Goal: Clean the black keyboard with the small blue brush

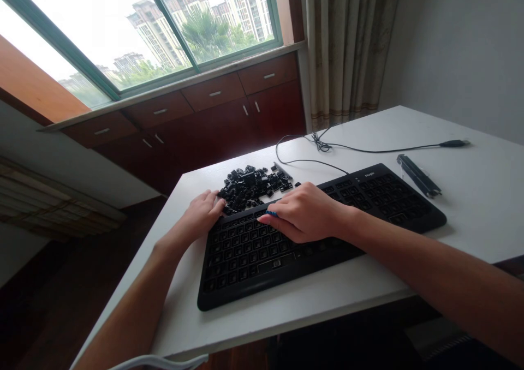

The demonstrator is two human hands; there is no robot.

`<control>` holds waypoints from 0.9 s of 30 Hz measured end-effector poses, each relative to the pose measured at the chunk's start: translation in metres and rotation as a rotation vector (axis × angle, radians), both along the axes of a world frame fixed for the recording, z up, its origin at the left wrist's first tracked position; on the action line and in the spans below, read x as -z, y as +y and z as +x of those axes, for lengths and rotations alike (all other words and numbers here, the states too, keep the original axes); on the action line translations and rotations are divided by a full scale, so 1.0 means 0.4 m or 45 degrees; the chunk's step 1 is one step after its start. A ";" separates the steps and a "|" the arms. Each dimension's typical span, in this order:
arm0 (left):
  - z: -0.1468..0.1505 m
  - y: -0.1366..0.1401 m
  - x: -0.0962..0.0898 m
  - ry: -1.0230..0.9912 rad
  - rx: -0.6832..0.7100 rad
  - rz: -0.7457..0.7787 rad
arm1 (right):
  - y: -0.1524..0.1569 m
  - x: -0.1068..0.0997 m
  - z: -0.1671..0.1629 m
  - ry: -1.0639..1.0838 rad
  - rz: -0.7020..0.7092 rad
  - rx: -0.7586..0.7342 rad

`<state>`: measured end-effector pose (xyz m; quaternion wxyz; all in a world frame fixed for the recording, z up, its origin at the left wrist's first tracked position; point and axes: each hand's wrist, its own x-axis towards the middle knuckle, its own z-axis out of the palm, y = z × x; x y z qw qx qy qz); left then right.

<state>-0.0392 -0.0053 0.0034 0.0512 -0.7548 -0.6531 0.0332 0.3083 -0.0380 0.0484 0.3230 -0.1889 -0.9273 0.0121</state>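
Note:
A black keyboard (245, 289) lies tilted across the white table, its keycaps off and the square key sockets showing. Over its upper middle, my right hand (309, 213) is closed around a small blue object (271, 213); most of that object is hidden by the fingers, so its kind cannot be made out. My left hand (202, 213) rests at the keyboard's upper left corner, thumb and fingers apart. Its fingertips touch the near left edge of a heap of loose black keycaps (245, 184) behind the keyboard.
A black cable (376, 151) runs from the keyboard's back to a plug, with a tied bundle along it. To the right on the table (483, 195) lies a long black piece in clear wrapping (420, 174). Red-brown cabinets (213, 135) stand beyond, under a window.

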 end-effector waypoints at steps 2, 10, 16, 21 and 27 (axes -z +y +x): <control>-0.003 0.001 0.002 0.012 0.036 -0.004 | 0.000 0.000 0.000 -0.002 -0.001 0.005; -0.020 0.003 0.013 0.053 0.078 0.012 | -0.002 0.000 -0.002 0.007 0.026 0.004; -0.012 -0.001 0.011 0.033 0.059 0.034 | -0.002 -0.002 -0.002 0.013 0.047 0.000; 0.000 0.001 0.006 -0.031 -0.027 -0.001 | -0.003 0.000 -0.002 0.015 0.045 -0.002; 0.003 0.002 0.002 -0.001 -0.028 -0.003 | -0.002 0.000 0.000 0.019 0.040 -0.006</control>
